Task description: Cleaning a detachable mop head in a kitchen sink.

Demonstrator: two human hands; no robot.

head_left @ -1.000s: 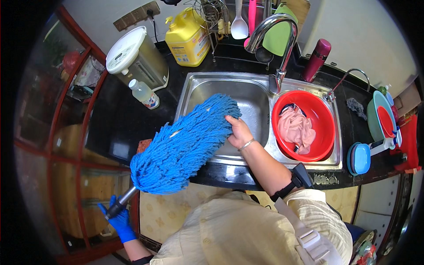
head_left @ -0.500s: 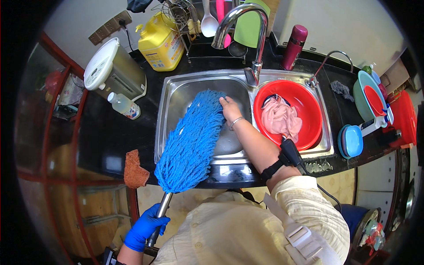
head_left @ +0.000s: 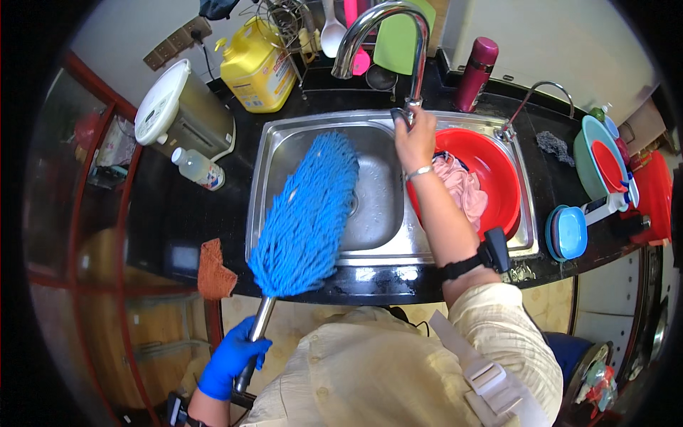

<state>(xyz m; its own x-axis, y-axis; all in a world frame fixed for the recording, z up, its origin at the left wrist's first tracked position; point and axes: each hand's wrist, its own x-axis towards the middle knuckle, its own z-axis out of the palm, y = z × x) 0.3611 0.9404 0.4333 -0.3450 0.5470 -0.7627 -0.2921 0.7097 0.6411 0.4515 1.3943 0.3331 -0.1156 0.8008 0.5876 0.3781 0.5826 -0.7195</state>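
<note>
In a blue glove, my left hand (head_left: pixel 233 357) is wrapped round the metal handle of a long, fluffy blue duster (head_left: pixel 306 217). The duster slants up and away, its head over the left bowl of the steel sink (head_left: pixel 383 220). My bare right hand (head_left: pixel 416 142) is closed round the lever at the base of the chrome faucet (head_left: pixel 421 60); part of the lever is hidden by the fingers. No water shows at the spout. Beneath my right forearm, a red basin (head_left: pixel 501 174) in the right bowl holds crumpled pink cloth (head_left: pixel 461 188).
A brown cloth (head_left: pixel 215 269) hangs over the counter's front edge at left. Behind it stand a small bottle (head_left: pixel 198 169), an electric water boiler (head_left: pixel 186 114) and a yellow jug (head_left: pixel 257 67). A magenta flask (head_left: pixel 477 75) and blue containers (head_left: pixel 568 231) are on the right.
My right hand has left the duster's head and moved right to the faucet lever. The duster has dropped slightly toward me, still in my left hand.
</note>
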